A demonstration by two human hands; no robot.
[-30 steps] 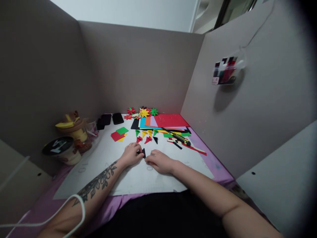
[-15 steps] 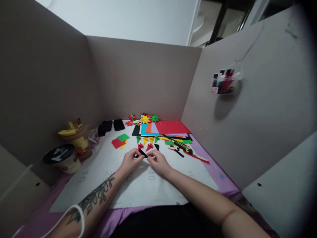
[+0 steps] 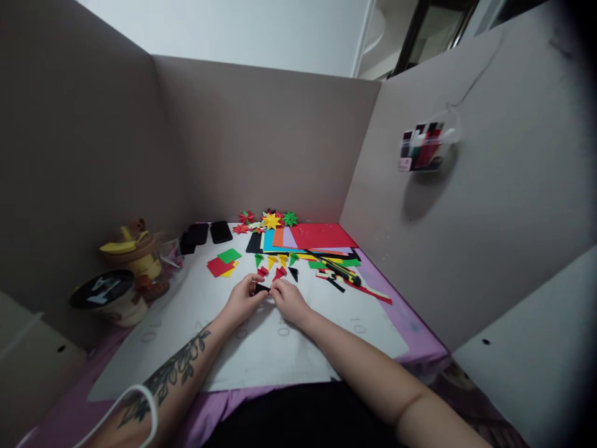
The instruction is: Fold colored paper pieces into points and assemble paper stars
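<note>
Both hands meet over the white sheet, holding a small folded piece of black paper (image 3: 262,289) between them. My left hand (image 3: 243,298) pinches its left end. Closed on the right end are the fingers of my right hand (image 3: 288,300), which partly hide it. Just beyond the fingers lie small folded paper pieces: green (image 3: 259,261), yellow (image 3: 272,262), red (image 3: 280,273) and black (image 3: 293,274). Red (image 3: 220,267), green (image 3: 229,256) and yellow paper squares rest to the left of them.
Folded paper stars (image 3: 272,221) and coloured sheets (image 3: 324,236) lie at the back. A cutter (image 3: 342,272) and paper strips are at the right. Tubs (image 3: 109,297) stand at the left, near black flat objects (image 3: 221,232). Grey panels enclose the table.
My right hand has moved slightly left, closer to my left hand, and covers more of the black paper. The paper now lies flatter. The camera view has shifted a little.
</note>
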